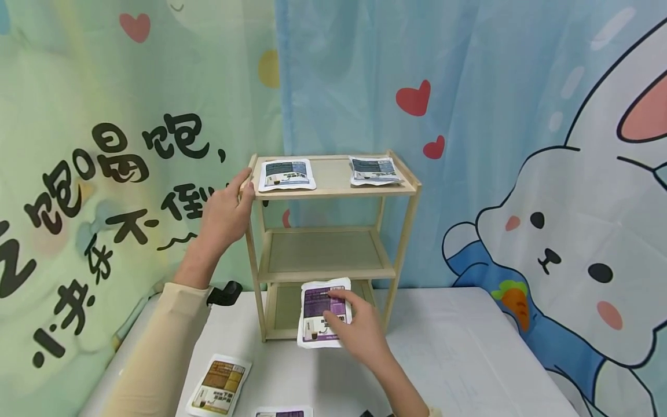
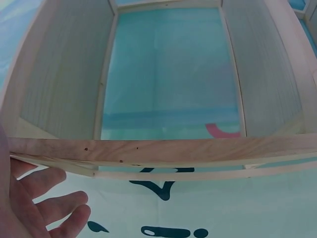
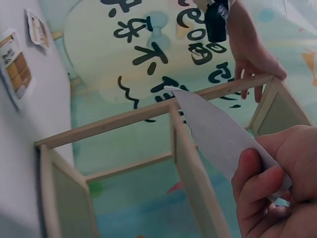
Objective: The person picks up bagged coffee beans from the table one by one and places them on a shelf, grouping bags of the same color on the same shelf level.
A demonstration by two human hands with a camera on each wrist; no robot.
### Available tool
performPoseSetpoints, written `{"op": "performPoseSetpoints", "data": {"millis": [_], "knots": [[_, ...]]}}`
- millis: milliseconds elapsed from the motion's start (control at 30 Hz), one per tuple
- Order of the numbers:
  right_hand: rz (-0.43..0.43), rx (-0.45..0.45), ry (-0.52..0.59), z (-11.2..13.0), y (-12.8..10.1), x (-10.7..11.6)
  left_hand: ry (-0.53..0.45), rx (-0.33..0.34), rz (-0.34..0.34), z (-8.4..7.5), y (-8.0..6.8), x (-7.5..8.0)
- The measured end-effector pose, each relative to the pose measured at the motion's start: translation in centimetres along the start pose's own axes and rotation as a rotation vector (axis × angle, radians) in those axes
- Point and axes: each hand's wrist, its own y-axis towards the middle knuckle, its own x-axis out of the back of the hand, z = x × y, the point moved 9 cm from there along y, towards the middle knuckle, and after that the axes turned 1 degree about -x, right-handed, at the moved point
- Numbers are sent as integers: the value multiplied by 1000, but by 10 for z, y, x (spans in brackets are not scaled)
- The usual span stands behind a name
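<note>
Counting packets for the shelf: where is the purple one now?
Head view: purple packet is pinched in the right hand, low centre, before the wooden shelf bottom tier.

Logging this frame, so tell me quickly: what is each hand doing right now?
Left hand: grips the wooden shelf at its top corner.
Right hand: pinches the purple packet.

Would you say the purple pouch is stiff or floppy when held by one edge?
Probably fairly stiff: the purple pouch, pinched by the right hand, stands up almost flat without drooping. It likely weighs little, since a fingertip pinch holds it.
</note>
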Motion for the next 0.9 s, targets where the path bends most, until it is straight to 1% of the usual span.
{"op": "performPoseSetpoints", "data": {"millis": [167,300,467,667,900], "knots": [[-10,37,-29,20,21,-2,-8,2,-8,1,0,1],[-15,62,-18,32,33,-2,-21,7,-12,1,0,0],[0,42,-11,39,45,-5,-32,4,-24,1,-1,0],[31,11,-18,43,65,-12,-42,-14,-50,-1,-1,3],[30,37,-32,50,86,-21,-55,1,-52,2,-1,0]]}}
